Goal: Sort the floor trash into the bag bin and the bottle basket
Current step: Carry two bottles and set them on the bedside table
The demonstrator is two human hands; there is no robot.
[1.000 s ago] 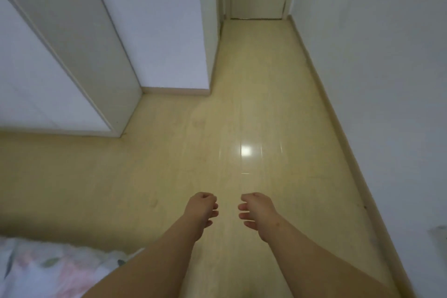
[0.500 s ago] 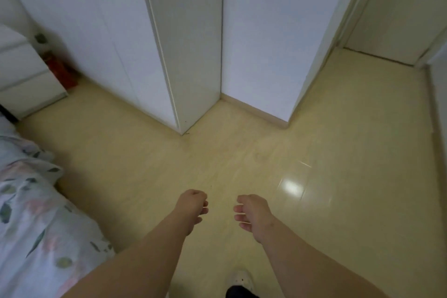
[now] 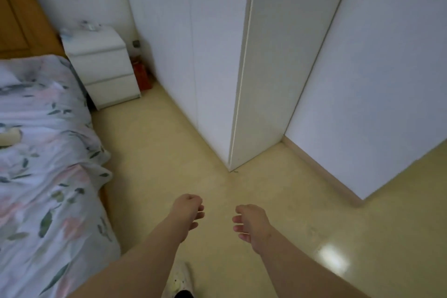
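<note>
Both hands empty: left hand and right hand held over floor, fingers loosely curled, nothing gripped. Trash, bin, basket not seen in view. Progress cannot be told; searching judged current step.

No readable text, label, brand, number or sign anywhere in view.

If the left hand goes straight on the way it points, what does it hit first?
Ahead of the left hand lies bare floor, then probably the near corner of the white wardrobe; depth is hard to judge.
</note>
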